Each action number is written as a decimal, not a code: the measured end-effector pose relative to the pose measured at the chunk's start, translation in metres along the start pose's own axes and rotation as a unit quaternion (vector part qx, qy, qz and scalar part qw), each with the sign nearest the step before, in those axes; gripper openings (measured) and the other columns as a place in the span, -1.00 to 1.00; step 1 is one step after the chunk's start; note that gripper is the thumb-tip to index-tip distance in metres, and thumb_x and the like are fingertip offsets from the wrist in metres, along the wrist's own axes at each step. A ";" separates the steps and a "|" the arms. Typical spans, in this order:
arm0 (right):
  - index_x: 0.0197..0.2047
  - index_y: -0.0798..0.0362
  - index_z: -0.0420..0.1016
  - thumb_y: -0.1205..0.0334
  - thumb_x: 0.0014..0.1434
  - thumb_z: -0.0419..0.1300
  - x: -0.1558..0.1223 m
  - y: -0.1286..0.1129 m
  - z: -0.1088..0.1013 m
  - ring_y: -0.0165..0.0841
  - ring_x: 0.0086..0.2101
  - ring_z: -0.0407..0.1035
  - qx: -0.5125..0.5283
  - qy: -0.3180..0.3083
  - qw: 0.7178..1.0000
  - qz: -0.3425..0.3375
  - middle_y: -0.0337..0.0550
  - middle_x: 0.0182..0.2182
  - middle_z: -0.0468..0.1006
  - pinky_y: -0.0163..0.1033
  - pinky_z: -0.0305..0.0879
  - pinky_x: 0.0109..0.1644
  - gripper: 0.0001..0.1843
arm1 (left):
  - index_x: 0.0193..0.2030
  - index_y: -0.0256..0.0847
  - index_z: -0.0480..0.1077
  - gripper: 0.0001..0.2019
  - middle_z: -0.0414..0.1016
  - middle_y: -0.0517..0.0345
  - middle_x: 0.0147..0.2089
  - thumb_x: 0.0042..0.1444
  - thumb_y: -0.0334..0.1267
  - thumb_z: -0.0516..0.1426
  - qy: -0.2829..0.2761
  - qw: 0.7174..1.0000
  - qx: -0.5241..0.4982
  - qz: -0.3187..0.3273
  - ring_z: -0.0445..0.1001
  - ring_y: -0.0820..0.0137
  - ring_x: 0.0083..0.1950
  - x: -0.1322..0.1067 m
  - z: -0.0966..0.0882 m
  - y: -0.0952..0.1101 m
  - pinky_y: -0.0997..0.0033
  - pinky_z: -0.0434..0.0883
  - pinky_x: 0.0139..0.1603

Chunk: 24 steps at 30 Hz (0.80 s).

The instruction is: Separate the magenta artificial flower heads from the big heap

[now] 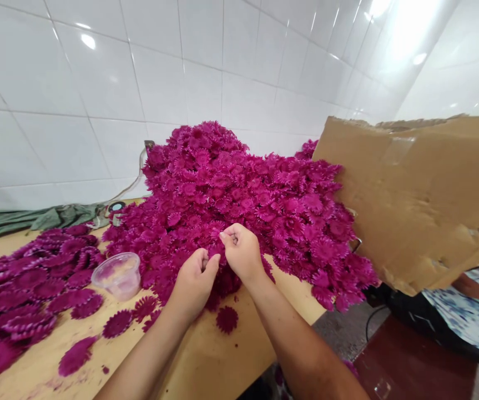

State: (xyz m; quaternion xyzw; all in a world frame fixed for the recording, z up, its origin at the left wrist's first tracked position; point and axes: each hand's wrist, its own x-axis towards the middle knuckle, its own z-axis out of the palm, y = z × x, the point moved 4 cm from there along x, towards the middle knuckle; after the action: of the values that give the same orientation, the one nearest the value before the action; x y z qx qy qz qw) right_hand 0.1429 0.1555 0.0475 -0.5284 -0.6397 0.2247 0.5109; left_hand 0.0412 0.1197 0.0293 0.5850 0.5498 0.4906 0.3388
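Both my hands are close together in front of a tall heap of magenta flowers point(231, 183). My left hand point(195, 278) is closed, thumb against the bent fingers. Slightly higher and to the right, my right hand point(242, 251) is pinched, with its fingertips turned toward the left. Magenta petals show between the two hands, apparently a flower held there, but its edges merge with the heap behind. Below the hands, a single flat magenta flower point(227, 319) lies on the tan tabletop point(206, 361).
A clear plastic cup point(117, 278) stands left of my hands. Flattened magenta flowers point(18, 300) are spread over the left side. Behind them lie a green cloth point(43, 218) and a cable. A cardboard sheet point(422, 200) leans at right, with a person in patterned clothing point(468, 316) beyond. White tiles form the wall.
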 end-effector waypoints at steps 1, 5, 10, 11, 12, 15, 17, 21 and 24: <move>-0.55 0.03 0.25 0.28 -0.02 0.05 0.002 0.000 0.002 -0.43 -0.56 0.20 0.001 -0.002 1.000 -0.003 -0.31 -0.63 0.30 -0.34 0.11 -0.44 -0.89 | -0.62 -0.14 0.02 -0.71 -0.02 0.38 -0.65 -0.12 -0.02 0.00 0.010 1.000 -0.008 -0.003 -0.02 0.53 -0.58 -0.002 -0.003 0.000 0.49 0.02 -0.57; -0.58 0.01 0.18 0.35 -0.02 0.00 0.021 0.017 -0.022 -0.39 -0.53 0.22 -0.068 0.107 0.991 0.048 -0.28 -0.62 0.29 -0.30 0.15 -0.38 -0.86 | -0.62 -0.17 0.13 -0.77 0.12 0.31 -0.62 -0.12 -0.10 0.02 -0.004 0.998 -0.066 0.018 0.12 0.49 -0.54 -0.024 -0.015 0.012 0.49 0.13 -0.53; -0.59 0.01 0.16 0.37 -0.04 0.01 0.029 0.047 -0.050 -0.35 -0.49 0.22 -0.085 0.104 0.989 0.060 -0.27 -0.60 0.25 -0.20 0.20 -0.29 -0.85 | -0.57 -0.19 0.26 -0.80 0.23 0.28 -0.59 -0.14 -0.11 0.10 -0.077 0.991 -0.110 -0.008 0.21 0.47 -0.51 -0.040 -0.027 0.015 0.50 0.21 -0.49; -0.57 0.02 0.21 0.38 -0.07 0.04 0.026 0.049 -0.049 -0.34 -0.46 0.24 -0.090 0.081 0.992 0.043 -0.25 -0.57 0.28 -0.19 0.22 -0.26 -0.89 | -0.54 -0.19 0.28 -0.80 0.27 0.26 -0.56 -0.14 -0.10 0.11 -0.084 0.988 -0.125 -0.020 0.24 0.45 -0.48 -0.037 -0.027 0.012 0.49 0.24 -0.44; -0.52 0.03 0.28 0.41 -0.12 0.07 0.022 0.049 -0.047 -0.33 -0.42 0.27 -0.099 0.062 0.993 0.023 -0.23 -0.51 0.31 -0.18 0.23 -0.23 -0.91 | -0.51 -0.19 0.29 -0.80 0.30 0.26 -0.54 -0.15 -0.10 0.11 -0.090 0.986 -0.136 -0.028 0.27 0.44 -0.45 -0.034 -0.026 0.009 0.48 0.26 -0.40; -0.32 0.04 0.41 0.44 -0.15 0.11 0.005 0.036 -0.043 -0.27 -0.24 0.31 -0.118 0.038 0.991 -0.045 -0.09 -0.29 0.36 -0.13 0.26 -0.12 -0.74 | -0.48 -0.21 0.31 -0.78 0.29 0.26 -0.53 -0.14 -0.08 0.11 -0.105 0.984 -0.142 -0.034 0.26 0.45 -0.44 -0.023 -0.019 -0.001 0.48 0.25 -0.37; -0.24 0.04 0.43 0.38 -0.06 0.10 -0.007 0.021 -0.043 -0.25 -0.17 0.31 -0.096 0.029 0.991 -0.084 -0.05 -0.22 0.39 -0.11 0.27 -0.09 -0.74 | -0.50 -0.22 0.29 -0.75 0.25 0.28 -0.55 -0.15 -0.05 0.11 -0.105 0.986 -0.128 -0.037 0.19 0.49 -0.50 -0.019 -0.015 -0.007 0.50 0.21 -0.44; -0.26 0.07 0.43 0.25 0.07 0.08 -0.030 -0.010 -0.032 -0.34 -0.28 0.34 -0.034 -0.068 0.988 -0.138 -0.11 -0.32 0.47 -0.19 0.30 -0.17 -0.83 | -0.60 -0.21 0.19 -0.68 0.11 0.35 -0.63 -0.17 0.01 0.11 -0.083 0.991 -0.097 -0.045 0.05 0.54 -0.57 -0.013 -0.013 -0.017 0.52 0.09 -0.54; -0.32 0.08 0.43 0.28 0.02 0.15 -0.042 -0.017 -0.014 -0.39 -0.36 0.34 -0.020 -0.158 0.980 -0.121 -0.16 -0.39 0.47 -0.27 0.29 -0.26 -0.88 | -0.61 -0.20 0.15 -0.65 0.06 0.36 -0.63 -0.12 0.05 0.07 -0.049 0.994 -0.086 -0.043 0.05 0.54 -0.57 -0.009 -0.016 -0.023 0.51 0.09 -0.53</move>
State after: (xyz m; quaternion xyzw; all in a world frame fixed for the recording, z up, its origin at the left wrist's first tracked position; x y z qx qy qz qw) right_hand 0.1448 0.1082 0.0496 -0.4152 -0.7758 0.2295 0.4162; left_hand 0.0197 0.1120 0.0106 0.5530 0.5133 0.4912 0.4353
